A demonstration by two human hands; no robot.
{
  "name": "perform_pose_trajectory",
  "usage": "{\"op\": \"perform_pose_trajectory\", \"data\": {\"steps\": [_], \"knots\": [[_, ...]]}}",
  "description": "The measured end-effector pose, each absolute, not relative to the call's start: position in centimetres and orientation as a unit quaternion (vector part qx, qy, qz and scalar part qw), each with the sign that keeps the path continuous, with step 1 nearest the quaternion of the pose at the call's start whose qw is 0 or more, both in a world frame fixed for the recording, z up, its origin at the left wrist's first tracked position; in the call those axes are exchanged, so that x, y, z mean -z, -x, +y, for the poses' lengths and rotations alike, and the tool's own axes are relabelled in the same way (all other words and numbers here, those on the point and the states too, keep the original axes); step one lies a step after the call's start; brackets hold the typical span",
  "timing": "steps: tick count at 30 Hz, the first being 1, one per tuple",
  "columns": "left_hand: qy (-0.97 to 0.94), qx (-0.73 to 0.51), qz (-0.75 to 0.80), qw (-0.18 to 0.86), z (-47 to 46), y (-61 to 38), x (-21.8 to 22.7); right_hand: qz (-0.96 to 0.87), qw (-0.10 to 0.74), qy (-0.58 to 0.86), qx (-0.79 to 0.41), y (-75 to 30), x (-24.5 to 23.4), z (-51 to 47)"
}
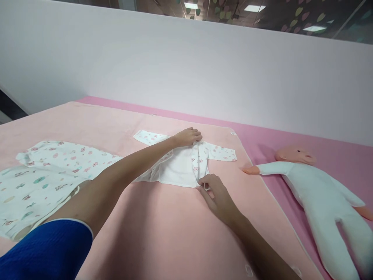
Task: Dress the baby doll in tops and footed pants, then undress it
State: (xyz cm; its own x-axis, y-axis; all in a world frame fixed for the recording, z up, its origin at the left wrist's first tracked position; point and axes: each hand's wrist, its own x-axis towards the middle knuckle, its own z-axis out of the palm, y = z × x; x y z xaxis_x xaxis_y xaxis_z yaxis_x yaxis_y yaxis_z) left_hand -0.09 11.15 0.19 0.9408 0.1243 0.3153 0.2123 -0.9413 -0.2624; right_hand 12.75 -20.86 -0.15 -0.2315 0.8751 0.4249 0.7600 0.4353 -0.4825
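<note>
A small white baby top [180, 163] with a pink print lies spread on the pink towel [163, 225], its front flap partly folded open. My left hand [188, 137] rests on the top's collar area, fingers curled and pressing down on the cloth. My right hand [214, 192] pinches the lower hem of the flap between thumb and fingers. A blue sleeve covers my left upper arm.
A second printed garment [43, 175] lies at the left of the towel. A baby doll [317, 194] in a white suit lies on its back on the darker pink sheet [344, 155] at the right. A white wall [186, 70] runs behind the bed.
</note>
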Motion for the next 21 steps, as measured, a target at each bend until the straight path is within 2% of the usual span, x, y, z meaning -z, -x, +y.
{"op": "perform_pose_trajectory", "data": {"steps": [2,5,12,15,19,21], "knots": [[0.974,0.149,-0.096,0.138,11.0,0.5,-0.1,-0.773,0.335,0.533,-0.076,-12.2,0.6,-20.9],[0.977,0.144,-0.088,0.128,10.5,1.3,-0.2,-0.781,0.289,0.552,-0.05,-12.3,0.9,-20.8],[0.991,0.116,0.023,0.071,9.8,3.7,-1.0,-0.807,0.223,0.547,-0.008,-11.9,1.0,-20.4],[0.991,0.137,-0.012,0.001,10.0,3.8,-0.9,-0.768,0.265,0.582,-0.04,-11.7,0.1,-20.6],[0.972,0.18,-0.135,-0.071,9.9,1.5,-0.8,-0.587,0.372,0.709,-0.12,-14.0,-1.5,-21.1],[0.955,0.192,-0.203,-0.098,9.5,-0.5,-0.7,-0.526,0.363,0.759,-0.124,-16.0,-1.8,-21.3]]}}
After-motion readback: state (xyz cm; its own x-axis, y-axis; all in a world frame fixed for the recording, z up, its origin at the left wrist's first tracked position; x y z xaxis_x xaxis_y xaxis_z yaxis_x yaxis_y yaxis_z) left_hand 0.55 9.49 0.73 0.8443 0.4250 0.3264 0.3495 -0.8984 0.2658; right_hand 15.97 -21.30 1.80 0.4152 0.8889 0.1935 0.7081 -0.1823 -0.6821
